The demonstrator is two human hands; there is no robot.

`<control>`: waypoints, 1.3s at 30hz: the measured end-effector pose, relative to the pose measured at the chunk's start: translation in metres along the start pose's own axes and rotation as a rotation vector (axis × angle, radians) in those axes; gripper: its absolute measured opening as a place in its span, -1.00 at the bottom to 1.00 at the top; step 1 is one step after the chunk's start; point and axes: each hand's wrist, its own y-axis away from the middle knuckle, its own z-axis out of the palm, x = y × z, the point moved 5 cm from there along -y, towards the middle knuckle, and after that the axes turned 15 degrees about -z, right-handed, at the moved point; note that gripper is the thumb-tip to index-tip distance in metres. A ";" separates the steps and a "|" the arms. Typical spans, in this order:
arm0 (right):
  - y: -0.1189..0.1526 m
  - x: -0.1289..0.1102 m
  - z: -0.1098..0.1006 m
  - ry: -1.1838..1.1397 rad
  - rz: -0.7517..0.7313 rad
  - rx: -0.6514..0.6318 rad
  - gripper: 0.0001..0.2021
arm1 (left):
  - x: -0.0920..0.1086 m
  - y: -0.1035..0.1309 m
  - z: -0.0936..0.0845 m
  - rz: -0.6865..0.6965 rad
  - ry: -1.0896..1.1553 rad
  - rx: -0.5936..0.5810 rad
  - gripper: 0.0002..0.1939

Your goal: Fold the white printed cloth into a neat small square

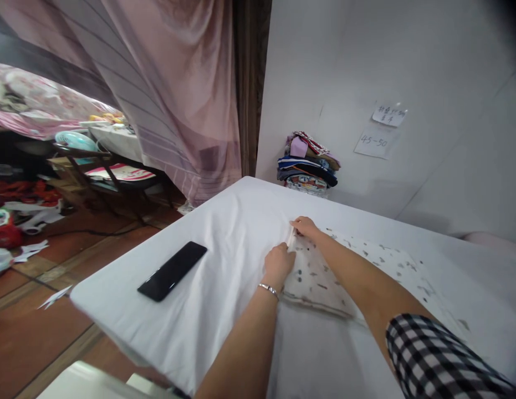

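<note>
A white cloth (316,275) with small grey-brown prints lies folded in layers on the table, its length running off to the right. My left hand (280,262), with a silver bracelet at the wrist, is closed on the cloth's left edge. Just beyond it my right hand (306,227) pinches the far left corner of the same cloth. The fingertips of both hands are partly hidden. My right forearm crosses over the cloth and covers part of it.
The table (228,332) wears a wrinkled white sheet. A black phone (173,271) lies left of my hands. Folded clothes (307,166) are stacked at the back against the wall, where paper notes (376,143) hang. A pink curtain (191,100) and a chair (112,177) stand left.
</note>
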 end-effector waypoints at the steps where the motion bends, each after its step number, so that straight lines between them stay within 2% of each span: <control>1: 0.006 -0.001 0.000 -0.020 -0.029 0.024 -0.68 | 0.000 0.000 0.001 0.005 -0.008 0.006 -0.70; 6: 0.038 -0.008 0.006 -0.103 -0.213 0.075 -0.70 | 0.001 -0.002 0.004 0.029 -0.009 0.017 -0.68; 8: 0.048 -0.008 0.005 -0.140 -0.235 0.075 -0.65 | 0.000 -0.005 0.003 0.023 0.020 0.001 -0.65; 11: 0.069 -0.006 -0.004 -0.198 -0.219 0.130 -0.58 | -0.003 -0.010 -0.001 0.002 0.105 -0.085 -0.66; 14: 0.107 -0.013 -0.007 -0.228 -0.283 0.158 -0.56 | -0.006 -0.015 -0.004 -0.004 0.170 -0.218 -0.72; 17: 0.151 -0.029 0.007 -0.139 -0.406 0.047 -0.49 | -0.007 -0.016 -0.007 0.005 0.215 -0.325 -0.74; 19: 0.172 -0.039 0.021 -0.051 -0.468 -0.055 -0.44 | -0.007 -0.016 -0.008 0.014 0.237 -0.348 -0.76; 21: 0.183 -0.045 0.030 0.006 -0.487 -0.117 -0.42 | -0.008 -0.016 -0.007 0.016 0.245 -0.333 -0.74; 24: 0.186 -0.048 0.030 0.002 -0.479 -0.137 -0.43 | -0.010 -0.018 -0.004 0.015 0.240 -0.277 -0.69; 29: 0.197 -0.061 0.021 -0.026 -0.575 -0.016 -0.57 | -0.012 -0.021 -0.001 0.023 0.205 -0.178 -0.70; 34: 0.212 -0.079 0.036 0.064 -0.659 -0.119 -0.47 | -0.006 -0.020 -0.006 0.071 0.121 -0.054 -0.69; 36: 0.216 -0.080 0.033 0.071 -0.672 -0.140 -0.45 | -0.003 -0.018 -0.008 0.097 0.079 -0.031 -0.66; 39: 0.230 -0.069 0.017 0.073 -0.663 -0.144 -0.46 | 0.002 -0.017 -0.010 0.139 0.030 -0.026 -0.64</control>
